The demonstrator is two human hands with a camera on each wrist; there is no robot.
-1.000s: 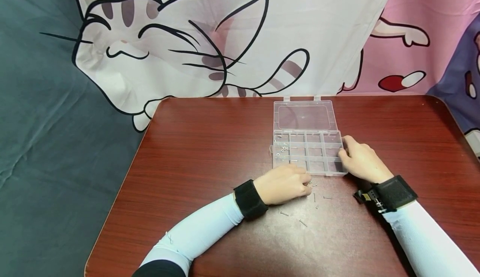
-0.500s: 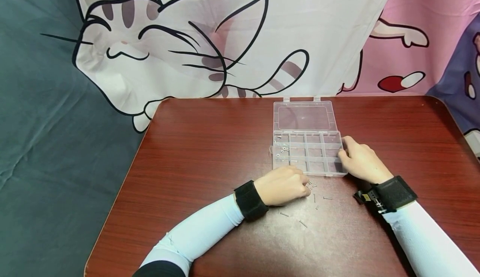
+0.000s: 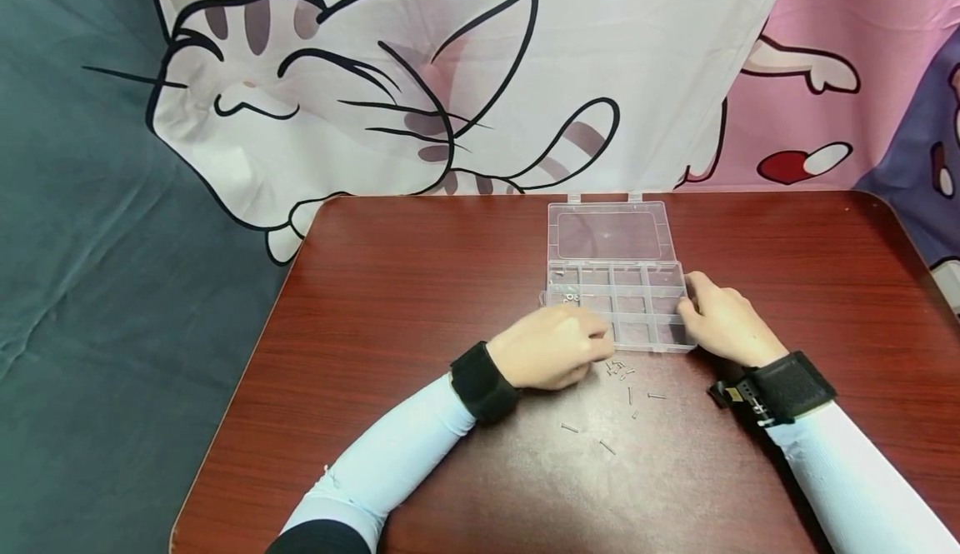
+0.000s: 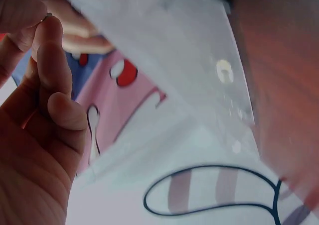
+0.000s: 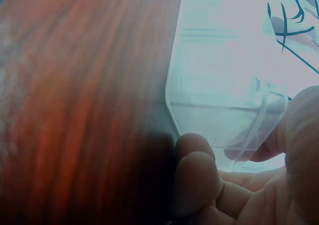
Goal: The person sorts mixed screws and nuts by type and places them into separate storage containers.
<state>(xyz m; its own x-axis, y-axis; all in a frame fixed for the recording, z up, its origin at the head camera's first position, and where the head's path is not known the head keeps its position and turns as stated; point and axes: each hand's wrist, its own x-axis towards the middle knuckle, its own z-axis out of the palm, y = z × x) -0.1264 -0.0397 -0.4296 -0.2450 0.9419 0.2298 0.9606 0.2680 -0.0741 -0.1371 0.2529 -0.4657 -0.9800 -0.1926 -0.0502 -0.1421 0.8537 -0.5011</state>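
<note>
Head view: a clear plastic compartment box (image 3: 631,331) lies on the reddish-brown wood-grain desk (image 3: 405,287), its transparent hinged lid (image 3: 611,235) folded back toward the far edge. The left hand (image 3: 551,347) is over the box's near left corner, and in the left wrist view its thumb and fingertip pinch a tiny silver metal piece (image 4: 48,16), too small to identify. The right hand (image 3: 726,321) grips the right side of the box, fingers and thumb curled round its near corner in the right wrist view. Small silver rings (image 3: 572,297) sit in a left-hand compartment. Just in front of the box lies a cluster of slim silver metal pins (image 3: 617,367); further loose pins (image 3: 607,447) are scattered nearer the person. Behind the desk hangs a white cloth with a cat drawing (image 3: 645,46).
</note>
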